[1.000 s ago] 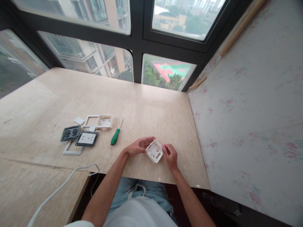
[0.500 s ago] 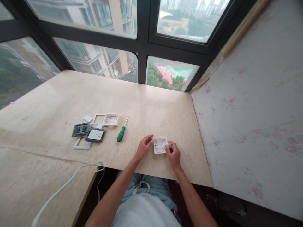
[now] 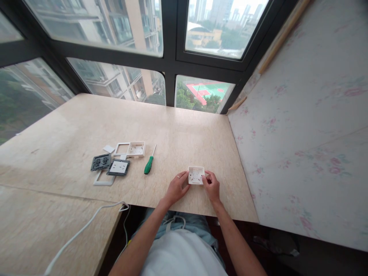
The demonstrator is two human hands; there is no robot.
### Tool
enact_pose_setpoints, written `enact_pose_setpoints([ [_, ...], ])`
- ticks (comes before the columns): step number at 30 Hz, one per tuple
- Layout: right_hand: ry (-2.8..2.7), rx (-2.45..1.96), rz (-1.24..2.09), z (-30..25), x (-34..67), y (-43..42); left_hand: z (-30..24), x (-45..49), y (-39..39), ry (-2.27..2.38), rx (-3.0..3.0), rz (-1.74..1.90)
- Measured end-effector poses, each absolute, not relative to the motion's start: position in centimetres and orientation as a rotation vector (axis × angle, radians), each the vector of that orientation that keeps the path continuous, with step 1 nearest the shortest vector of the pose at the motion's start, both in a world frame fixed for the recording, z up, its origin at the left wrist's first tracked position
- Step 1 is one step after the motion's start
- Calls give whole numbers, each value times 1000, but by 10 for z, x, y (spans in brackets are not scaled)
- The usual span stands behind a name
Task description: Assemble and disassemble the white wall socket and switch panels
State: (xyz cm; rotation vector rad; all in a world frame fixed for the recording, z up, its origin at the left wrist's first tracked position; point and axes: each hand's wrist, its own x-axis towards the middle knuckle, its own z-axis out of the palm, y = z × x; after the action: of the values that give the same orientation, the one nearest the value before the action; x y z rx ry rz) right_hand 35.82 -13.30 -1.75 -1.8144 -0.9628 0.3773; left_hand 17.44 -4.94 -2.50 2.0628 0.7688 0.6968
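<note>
A white square wall-socket back box (image 3: 196, 175) is between my hands near the counter's front edge, its hollow side facing me. My right hand (image 3: 212, 186) grips its right wall, the thumb over the rim and the fingers behind. At the left wall, my left hand (image 3: 178, 188) has its fingertips against the side and its thumb by the lower left corner. To the left lies a green-handled screwdriver (image 3: 148, 165). Farther left are a second white back box (image 3: 136, 148), a socket insert with a white face (image 3: 119, 167) and a dark insert turned face down (image 3: 101, 162).
White frames (image 3: 104, 183) and a small white plate (image 3: 109, 148) lie around the inserts. A white cable (image 3: 86, 222) runs over the counter's lower left edge. Dark-framed windows (image 3: 169, 57) stand behind the counter (image 3: 184, 130), and a papered wall (image 3: 287, 134) bounds the right.
My left hand has come closer to the box, its fingers now against the left wall. The right hand keeps its grip. The whole view has shifted slightly.
</note>
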Motion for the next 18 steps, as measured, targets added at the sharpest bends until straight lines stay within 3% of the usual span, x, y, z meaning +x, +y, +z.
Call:
enact_pose_setpoints([
  [18, -844, -1791, 357, -15, 359, -133, -28, 177, -50, 759, 2083, 703],
])
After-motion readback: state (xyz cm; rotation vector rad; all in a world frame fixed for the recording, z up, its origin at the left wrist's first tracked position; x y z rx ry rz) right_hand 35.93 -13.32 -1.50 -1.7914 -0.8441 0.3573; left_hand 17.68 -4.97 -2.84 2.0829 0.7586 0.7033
